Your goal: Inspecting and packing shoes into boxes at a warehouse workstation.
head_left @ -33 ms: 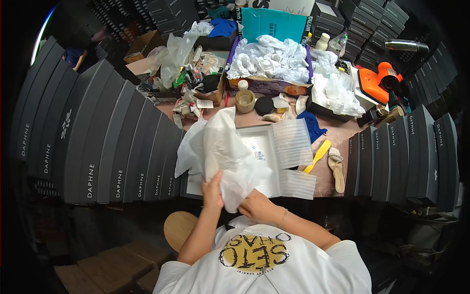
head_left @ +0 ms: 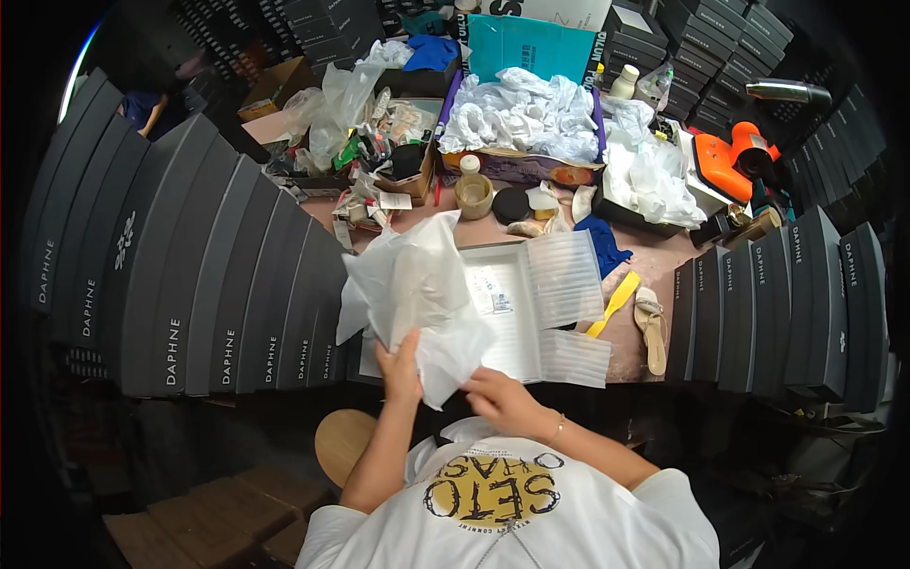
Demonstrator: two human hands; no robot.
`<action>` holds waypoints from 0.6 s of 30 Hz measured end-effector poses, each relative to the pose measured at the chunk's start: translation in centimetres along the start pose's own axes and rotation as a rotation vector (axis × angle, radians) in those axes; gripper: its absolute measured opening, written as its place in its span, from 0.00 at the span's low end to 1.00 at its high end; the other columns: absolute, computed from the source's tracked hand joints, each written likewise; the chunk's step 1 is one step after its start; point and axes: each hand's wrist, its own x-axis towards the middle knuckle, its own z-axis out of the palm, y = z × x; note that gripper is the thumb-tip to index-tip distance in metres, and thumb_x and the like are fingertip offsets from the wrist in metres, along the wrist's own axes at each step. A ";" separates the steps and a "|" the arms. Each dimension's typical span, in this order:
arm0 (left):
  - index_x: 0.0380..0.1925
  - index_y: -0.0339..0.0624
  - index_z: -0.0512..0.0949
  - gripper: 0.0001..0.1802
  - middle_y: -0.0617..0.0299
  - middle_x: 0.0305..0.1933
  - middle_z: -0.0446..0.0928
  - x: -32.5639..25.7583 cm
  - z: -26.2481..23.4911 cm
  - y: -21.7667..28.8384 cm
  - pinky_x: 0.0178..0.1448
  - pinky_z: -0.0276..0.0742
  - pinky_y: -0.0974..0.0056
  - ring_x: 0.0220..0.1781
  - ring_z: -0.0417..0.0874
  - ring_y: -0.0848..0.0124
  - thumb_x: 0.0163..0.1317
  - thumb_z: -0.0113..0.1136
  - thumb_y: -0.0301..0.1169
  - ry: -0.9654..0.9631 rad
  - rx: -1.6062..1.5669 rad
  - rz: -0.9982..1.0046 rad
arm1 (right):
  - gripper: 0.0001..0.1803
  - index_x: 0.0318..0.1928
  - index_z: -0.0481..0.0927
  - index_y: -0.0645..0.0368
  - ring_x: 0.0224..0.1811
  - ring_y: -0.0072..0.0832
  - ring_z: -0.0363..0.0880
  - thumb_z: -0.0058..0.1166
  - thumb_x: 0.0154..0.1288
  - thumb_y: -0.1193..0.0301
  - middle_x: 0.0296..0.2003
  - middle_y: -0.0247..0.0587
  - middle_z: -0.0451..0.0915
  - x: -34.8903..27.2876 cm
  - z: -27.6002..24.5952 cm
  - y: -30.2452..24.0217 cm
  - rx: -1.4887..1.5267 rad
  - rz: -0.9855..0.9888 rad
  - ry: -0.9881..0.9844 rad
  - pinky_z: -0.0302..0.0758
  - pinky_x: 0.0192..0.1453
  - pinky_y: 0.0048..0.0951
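Observation:
My left hand (head_left: 400,365) grips the lower left side of a bundle in thin white wrapping (head_left: 422,284). A faint beige shape shows through, but I cannot make out what it is. My right hand (head_left: 500,403) is closed, its fingertips at the wrapping's lower right edge. Beneath the bundle lies an open shoebox (head_left: 512,337), white inside, holding a small printed packet (head_left: 499,302). Two ribbed translucent padding sheets (head_left: 566,275) hang over its right side. On the table to the right, a beige sandal (head_left: 652,327) lies beside a yellow strip (head_left: 616,302).
Rows of upright dark shoeboxes flank me on the left (head_left: 204,275) and right (head_left: 810,294). Behind the work spot stand a purple box (head_left: 531,169) of crumpled white paper, a jar (head_left: 474,196), a black lid (head_left: 512,204), a blue cloth (head_left: 607,248) and an orange heat tool (head_left: 725,166).
The bundle has turned slightly and its upper end has shifted to the right. My right hand has moved a little right and up along the wrapping's edge.

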 end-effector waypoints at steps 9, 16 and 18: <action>0.50 0.31 0.71 0.24 0.45 0.42 0.75 -3.1 1.3 -3.8 0.51 0.73 0.55 0.48 0.76 0.50 0.50 0.59 0.22 -0.766 1.145 0.698 | 0.26 0.58 0.67 0.67 0.48 0.33 0.78 0.55 0.65 0.65 0.50 0.46 0.75 3.4 -4.0 -0.7 0.782 0.354 0.510 0.75 0.52 0.32; 0.42 0.33 0.74 0.22 0.58 0.42 0.76 -5.8 -8.6 -8.7 0.51 0.75 0.64 0.48 0.77 0.68 0.61 0.64 0.42 -0.253 0.376 -0.971 | 0.32 0.62 0.69 0.53 0.52 0.56 0.70 0.59 0.56 0.66 0.52 0.61 0.68 3.9 -0.5 12.3 -0.679 0.304 0.201 0.72 0.55 0.47; 0.43 0.38 0.75 0.18 0.57 0.44 0.76 -4.6 -9.3 -10.4 0.54 0.73 0.66 0.51 0.75 0.71 0.63 0.62 0.40 -0.001 -0.070 -1.045 | 0.31 0.62 0.69 0.53 0.52 0.54 0.70 0.59 0.57 0.65 0.52 0.59 0.69 4.0 -0.5 13.1 -0.609 0.288 0.217 0.72 0.55 0.47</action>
